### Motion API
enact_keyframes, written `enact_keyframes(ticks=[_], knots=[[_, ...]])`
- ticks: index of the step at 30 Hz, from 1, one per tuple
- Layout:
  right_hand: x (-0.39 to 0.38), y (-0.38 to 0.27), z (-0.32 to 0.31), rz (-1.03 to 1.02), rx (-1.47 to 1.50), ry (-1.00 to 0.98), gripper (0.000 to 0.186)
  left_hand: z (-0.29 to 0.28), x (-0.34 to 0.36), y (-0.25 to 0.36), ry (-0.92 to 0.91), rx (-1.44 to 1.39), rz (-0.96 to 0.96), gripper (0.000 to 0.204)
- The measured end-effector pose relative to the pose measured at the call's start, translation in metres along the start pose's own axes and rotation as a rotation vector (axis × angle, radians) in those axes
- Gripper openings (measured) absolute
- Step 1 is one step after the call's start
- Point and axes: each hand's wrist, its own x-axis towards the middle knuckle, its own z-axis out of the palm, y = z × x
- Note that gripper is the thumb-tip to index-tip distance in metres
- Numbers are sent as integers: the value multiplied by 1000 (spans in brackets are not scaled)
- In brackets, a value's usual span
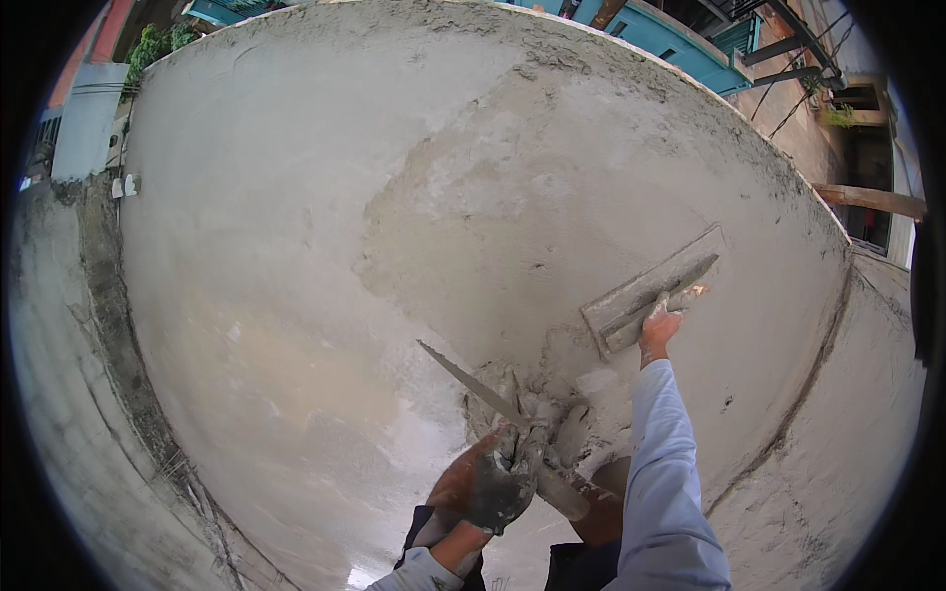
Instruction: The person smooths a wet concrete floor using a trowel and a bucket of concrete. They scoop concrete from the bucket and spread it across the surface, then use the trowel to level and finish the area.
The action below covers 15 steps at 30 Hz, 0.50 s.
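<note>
- Grey wet plaster (552, 227) covers mid-frame of the wall (256, 197); the left looks smoother, drier.
- My right hand (658, 327) clasps the float (650, 288), pressed right of centre.
- My left hand (503, 483) grips a loaded trowel (493, 394), bottom centre.
- Patch unsmoothed yet, I judge.

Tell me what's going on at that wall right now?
A person is plastering a grey cement wall. The right hand presses a flat plastering float against the wall, at the right edge of a darker, wetter-looking patch of plaster. The left hand, smeared with mortar, grips the handle of a board or hawk loaded with wet mortar, held low near the wall. The surface to the left looks smoother and lighter.
</note>
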Motion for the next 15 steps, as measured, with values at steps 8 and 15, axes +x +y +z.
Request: enact_keyframes(ticks=[8,15], knots=[[63,-97,-15,-226,121,-74,35,-44,18,79,174,-279,55,24],[231,-292,20,-415,-28,-116,62,-83,14,103,452,-342,22,27]])
